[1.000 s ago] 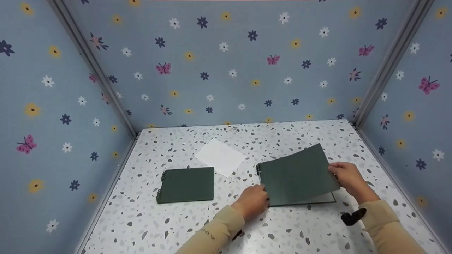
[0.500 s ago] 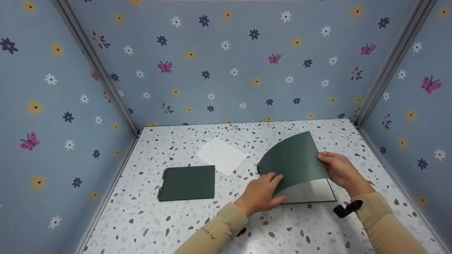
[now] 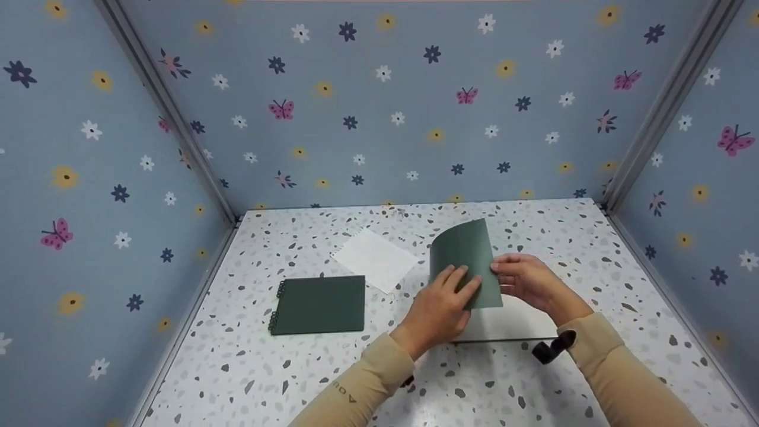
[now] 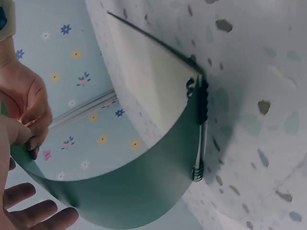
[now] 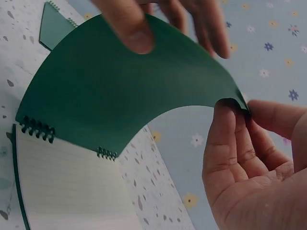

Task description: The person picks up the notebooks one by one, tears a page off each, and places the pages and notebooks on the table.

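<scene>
A spiral notebook's dark green cover [image 3: 459, 252] stands lifted and bent toward its spiral binding [image 5: 38, 129]. My right hand [image 3: 525, 279] pinches the cover's free edge between thumb and fingers, seen closely in the right wrist view. My left hand [image 3: 436, 308] lies over the cover with its fingers extended; the left wrist view shows those fingers [image 4: 43, 211] spread along the bent sheet. Pale lined pages [image 5: 72, 182] are exposed beneath, flat on the table. In the head view, the binding is hidden behind the cover and my left hand.
A second green spiral notebook [image 3: 321, 305] lies closed to the left on the speckled table [image 3: 237, 367]. Behind it is a loose white sheet [image 3: 375, 258] with a torn edge. Blue patterned panels [image 3: 379, 118] enclose the back and sides.
The right hand has swung the cover up and leftward, bending it and exposing the pages. The left hand has left the notebook's lower-left corner and moved onto the cover, fingers extended.
</scene>
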`<state>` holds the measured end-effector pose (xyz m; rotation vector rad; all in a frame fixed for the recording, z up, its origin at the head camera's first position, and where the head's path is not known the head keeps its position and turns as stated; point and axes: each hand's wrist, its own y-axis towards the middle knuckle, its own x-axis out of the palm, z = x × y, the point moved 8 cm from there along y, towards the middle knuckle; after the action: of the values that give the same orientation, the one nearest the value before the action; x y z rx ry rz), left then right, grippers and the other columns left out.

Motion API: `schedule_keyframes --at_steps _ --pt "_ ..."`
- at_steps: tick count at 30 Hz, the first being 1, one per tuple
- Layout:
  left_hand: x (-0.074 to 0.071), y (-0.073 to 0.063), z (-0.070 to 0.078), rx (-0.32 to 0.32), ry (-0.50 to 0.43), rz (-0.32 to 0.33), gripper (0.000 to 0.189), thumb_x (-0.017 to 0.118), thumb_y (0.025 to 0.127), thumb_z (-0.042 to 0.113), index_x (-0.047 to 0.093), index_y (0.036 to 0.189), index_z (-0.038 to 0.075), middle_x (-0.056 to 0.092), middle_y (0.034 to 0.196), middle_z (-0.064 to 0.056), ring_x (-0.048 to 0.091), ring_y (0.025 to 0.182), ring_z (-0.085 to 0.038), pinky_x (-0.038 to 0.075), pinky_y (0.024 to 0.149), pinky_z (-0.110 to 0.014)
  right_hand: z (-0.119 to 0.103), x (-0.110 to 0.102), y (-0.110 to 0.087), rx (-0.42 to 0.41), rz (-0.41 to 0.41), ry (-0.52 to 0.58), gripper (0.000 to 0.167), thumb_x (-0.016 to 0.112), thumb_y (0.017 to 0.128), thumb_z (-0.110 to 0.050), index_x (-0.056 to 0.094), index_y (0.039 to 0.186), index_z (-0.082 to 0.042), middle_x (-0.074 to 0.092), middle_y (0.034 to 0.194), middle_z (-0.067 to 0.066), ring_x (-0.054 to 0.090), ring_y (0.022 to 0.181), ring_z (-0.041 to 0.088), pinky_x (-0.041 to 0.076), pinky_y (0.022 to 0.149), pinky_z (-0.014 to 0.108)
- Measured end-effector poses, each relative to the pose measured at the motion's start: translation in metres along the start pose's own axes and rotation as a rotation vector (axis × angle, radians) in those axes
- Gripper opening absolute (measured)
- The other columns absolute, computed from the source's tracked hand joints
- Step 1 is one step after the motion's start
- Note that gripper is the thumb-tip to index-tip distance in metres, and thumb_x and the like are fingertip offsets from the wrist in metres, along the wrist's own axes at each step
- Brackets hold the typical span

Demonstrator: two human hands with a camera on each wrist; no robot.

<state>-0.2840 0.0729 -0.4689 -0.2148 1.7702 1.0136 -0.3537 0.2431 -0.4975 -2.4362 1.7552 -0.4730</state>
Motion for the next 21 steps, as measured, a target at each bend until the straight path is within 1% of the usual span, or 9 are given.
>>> schedule_keyframes --at_steps 3,6,8,10,13,15,17,19,21 --pt "-0.007 -0.003 -0.002 0.040 0.032 0.020 0.048 0.078 0.095 0.024 0.073 0.143 0.021 0.071 0.143 -0.010 0.070 0.131 -0.030 0.066 0.099 -0.037 0.000 0.013 0.004 -0.003 -0.032 -0.039 0.015 0.066 0.107 -0.007 0.075 0.098 -0.015 0.077 0.092 -0.002 0.075 0.084 0.012 0.065 0.081 0.030" --pt "-0.009 -0.009 -0.005 0.074 0.063 0.033 0.042 0.075 0.096 0.018 0.076 0.138 0.021 0.075 0.138 -0.009 0.073 0.126 -0.028 0.066 0.097 -0.036 0.001 0.019 0.008 -0.003 -0.039 -0.088 0.013 0.067 0.107 -0.009 0.075 0.099 -0.015 0.076 0.091 -0.003 0.073 0.081 0.010 0.062 0.077 0.028" --pt "-0.009 -0.013 -0.008 0.080 0.071 0.036 0.040 0.074 0.096 0.014 0.078 0.136 0.020 0.076 0.135 -0.009 0.075 0.123 -0.028 0.066 0.097 -0.036 0.003 0.017 0.009 -0.001 -0.027 -0.118 0.011 0.068 0.108 -0.013 0.075 0.101 -0.015 0.074 0.090 -0.004 0.071 0.081 0.009 0.061 0.076 0.027" --pt "-0.008 -0.019 -0.013 0.068 0.065 0.037 0.038 0.074 0.096 0.011 0.079 0.133 0.017 0.077 0.133 -0.010 0.076 0.122 -0.028 0.067 0.097 -0.036 0.005 0.013 0.009 -0.003 -0.008 -0.160 0.008 0.068 0.109 -0.018 0.075 0.106 -0.014 0.074 0.090 -0.005 0.071 0.081 0.008 0.062 0.076 0.026" --pt "-0.006 -0.029 -0.023 0.039 0.060 0.047 0.037 0.075 0.093 0.010 0.080 0.129 0.012 0.078 0.131 -0.011 0.077 0.120 -0.029 0.066 0.097 -0.037 0.010 0.000 0.011 -0.005 0.054 -0.266 0.015 0.068 0.109 -0.023 0.073 0.113 -0.009 0.072 0.092 -0.004 0.071 0.083 0.009 0.063 0.078 0.027" --pt "-0.005 -0.037 -0.031 0.007 0.054 0.054 0.036 0.077 0.091 0.012 0.081 0.126 0.008 0.078 0.130 -0.012 0.077 0.120 -0.029 0.066 0.098 -0.037 0.016 -0.012 0.013 -0.004 0.112 -0.370 0.025 0.067 0.109 -0.024 0.072 0.121 -0.003 0.074 0.098 0.000 0.072 0.087 0.012 0.064 0.080 0.028" --pt "-0.004 -0.046 -0.041 -0.032 0.048 0.053 0.035 0.080 0.089 0.013 0.080 0.123 0.004 0.078 0.129 -0.013 0.077 0.119 -0.027 0.066 0.098 -0.036 0.023 -0.025 0.014 -0.001 0.169 -0.491 0.033 0.066 0.109 -0.024 0.068 0.128 0.004 0.075 0.107 0.009 0.073 0.095 0.018 0.065 0.083 0.031" --pt "-0.004 -0.055 -0.051 -0.086 0.024 0.046 0.035 0.081 0.088 0.012 0.079 0.121 0.000 0.078 0.128 -0.015 0.078 0.117 -0.027 0.066 0.097 -0.035 0.029 -0.038 0.013 -0.015 0.221 -0.633 0.039 0.065 0.109 -0.023 0.066 0.132 0.008 0.074 0.115 0.018 0.073 0.102 0.026 0.065 0.086 0.035" --pt "-0.004 -0.064 -0.062 -0.152 -0.022 0.040 0.034 0.080 0.089 0.007 0.076 0.121 -0.004 0.077 0.127 -0.017 0.079 0.113 -0.027 0.067 0.093 -0.035 0.034 -0.051 0.012 -0.043 0.267 -0.783 0.041 0.065 0.108 -0.021 0.065 0.133 0.012 0.071 0.123 0.027 0.071 0.110 0.037 0.064 0.091 0.045"
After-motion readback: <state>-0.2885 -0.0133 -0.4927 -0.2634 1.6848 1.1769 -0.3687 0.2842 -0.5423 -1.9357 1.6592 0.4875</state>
